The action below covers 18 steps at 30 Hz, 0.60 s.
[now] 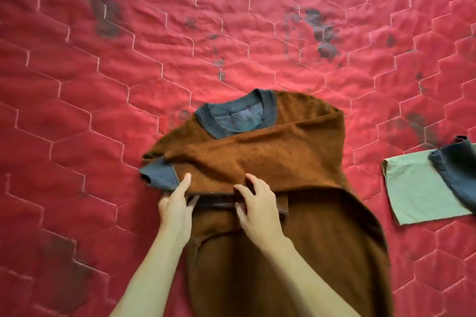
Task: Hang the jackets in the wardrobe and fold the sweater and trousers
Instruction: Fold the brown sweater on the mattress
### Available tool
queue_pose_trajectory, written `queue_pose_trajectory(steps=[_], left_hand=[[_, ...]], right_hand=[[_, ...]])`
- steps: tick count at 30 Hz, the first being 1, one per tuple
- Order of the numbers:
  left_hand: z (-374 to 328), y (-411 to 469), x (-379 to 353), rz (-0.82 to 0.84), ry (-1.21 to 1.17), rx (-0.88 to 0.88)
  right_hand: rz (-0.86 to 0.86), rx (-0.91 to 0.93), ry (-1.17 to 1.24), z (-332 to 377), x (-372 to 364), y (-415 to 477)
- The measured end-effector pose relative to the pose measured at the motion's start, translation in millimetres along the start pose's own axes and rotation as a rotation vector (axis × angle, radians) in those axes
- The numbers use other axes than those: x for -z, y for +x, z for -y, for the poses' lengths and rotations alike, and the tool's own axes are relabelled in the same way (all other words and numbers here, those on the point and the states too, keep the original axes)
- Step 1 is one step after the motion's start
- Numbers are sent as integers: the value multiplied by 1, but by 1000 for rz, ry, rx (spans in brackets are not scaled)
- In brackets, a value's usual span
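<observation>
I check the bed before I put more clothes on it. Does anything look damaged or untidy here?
Yes. The red quilt has dark grey blotches, like stains or wear, beyond the sweater. At the right edge a dark garment lies crumpled over the folded green cloth.

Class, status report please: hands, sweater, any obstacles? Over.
Left hand, right hand pinch the sleeve edge. Sweater on quilt, sleeve folded across. Green cloth lies apart, not in the way.

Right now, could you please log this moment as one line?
folding sweater | left hand: grips sleeve | right hand: grips sleeve | surface: red quilt
</observation>
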<state>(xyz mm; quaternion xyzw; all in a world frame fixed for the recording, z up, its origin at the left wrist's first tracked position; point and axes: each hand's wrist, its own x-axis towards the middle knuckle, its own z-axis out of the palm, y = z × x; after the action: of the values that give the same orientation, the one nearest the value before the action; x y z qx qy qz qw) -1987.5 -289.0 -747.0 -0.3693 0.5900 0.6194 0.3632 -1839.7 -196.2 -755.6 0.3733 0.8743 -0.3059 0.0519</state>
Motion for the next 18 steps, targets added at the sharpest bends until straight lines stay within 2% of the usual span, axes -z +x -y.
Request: queue_pose_trajectory(steps=[3, 6, 8, 11, 14, 16, 18], left_hand=[[-8, 20, 27, 12, -195, 70], [-17, 27, 40, -7, -82, -14], [-21, 27, 47, -76, 88, -176], [-27, 14, 53, -213, 395, -522], [-38, -6, 49, -331, 451, -683], [-43, -16, 33, -332, 469, -729], [-36, -28, 7, -205, 574, -825]], right_hand=[[6, 0, -90, -15, 0, 3], [25, 15, -181, -23, 4, 10], [27, 3, -187, -29, 9, 17], [19, 20, -79, -29, 21, 20], [97, 53, 83, -18, 36, 15], [199, 57, 92, -16, 39, 12], [328, 54, 89, -20, 36, 6]])
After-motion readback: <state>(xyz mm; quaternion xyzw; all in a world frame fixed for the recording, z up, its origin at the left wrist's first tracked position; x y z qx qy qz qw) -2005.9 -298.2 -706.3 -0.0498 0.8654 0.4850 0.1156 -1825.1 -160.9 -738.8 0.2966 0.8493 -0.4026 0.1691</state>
